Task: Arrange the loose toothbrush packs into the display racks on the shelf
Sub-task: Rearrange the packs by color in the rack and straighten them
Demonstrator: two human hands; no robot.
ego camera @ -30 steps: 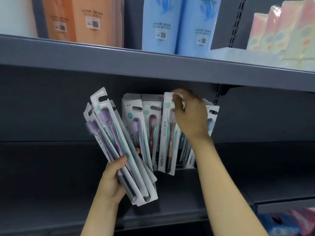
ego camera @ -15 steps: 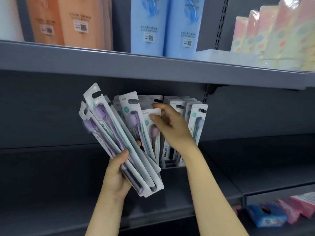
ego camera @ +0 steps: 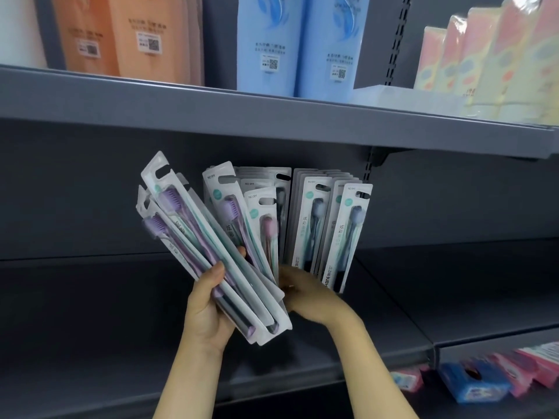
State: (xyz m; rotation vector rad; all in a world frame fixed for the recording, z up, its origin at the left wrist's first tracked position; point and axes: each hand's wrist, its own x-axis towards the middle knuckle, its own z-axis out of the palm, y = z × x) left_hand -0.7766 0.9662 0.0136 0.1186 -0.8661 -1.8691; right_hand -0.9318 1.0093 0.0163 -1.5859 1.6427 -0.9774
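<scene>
A fan of loose packs (ego camera: 208, 261) is gripped in the left hand (ego camera: 208, 316), with the thumb laid across the fronts and the fingers wrapped behind the lower third; the hanger ends are splayed up and to the left. The right hand (ego camera: 305, 294) is held low, just beside the bottom corner of the fan and in front of the rack (ego camera: 302, 225); its fingers are hidden behind the packs, so it cannot be told whether anything is pinched or the hand is merely relaxed. The racked packs (ego camera: 332, 231) are stood upright in two rows on the shelf (ego camera: 90, 313), hanger slots uppermost, with the front left ones leaning. Each pack is judged to be light, a thin card back with a clear blister over the brush: stiff along its length, easily bent across the card, and slippery face to face (a loose fan is likely to slide apart). A single pack is best taken by the card edges near the lower end or at mid-length, not by the blister, which may dent. It should be lowered foot first into a row, hanger end up. Pouches (ego camera: 272, 40) are stood on the shelf above
</scene>
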